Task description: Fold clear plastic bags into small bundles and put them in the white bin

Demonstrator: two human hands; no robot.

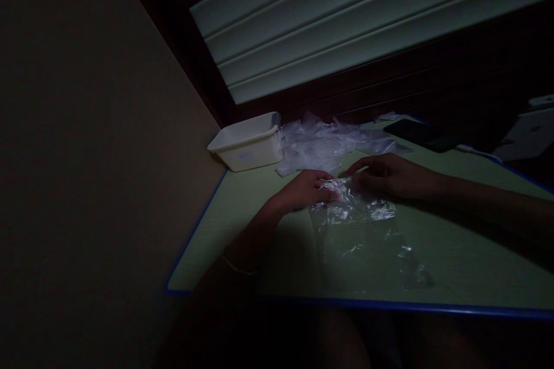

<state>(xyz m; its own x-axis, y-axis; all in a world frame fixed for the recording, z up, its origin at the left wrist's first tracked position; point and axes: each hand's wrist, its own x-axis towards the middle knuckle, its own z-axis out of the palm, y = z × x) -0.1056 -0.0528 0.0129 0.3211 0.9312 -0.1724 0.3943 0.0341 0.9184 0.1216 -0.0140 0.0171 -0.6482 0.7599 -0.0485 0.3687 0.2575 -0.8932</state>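
Clear plastic bag flat on green, blue-edged counter, far end crumpled. Left hand and right hand at that end, fingers bent; cannot tell if clamped or merely resting. Risk: thin plastic slipping or tearing if tugged unevenly; folds missed in poor light. Farther: white plastic bin near wall, loose heap of plastic bags beside. Behind: pale slatted panel, dim room.
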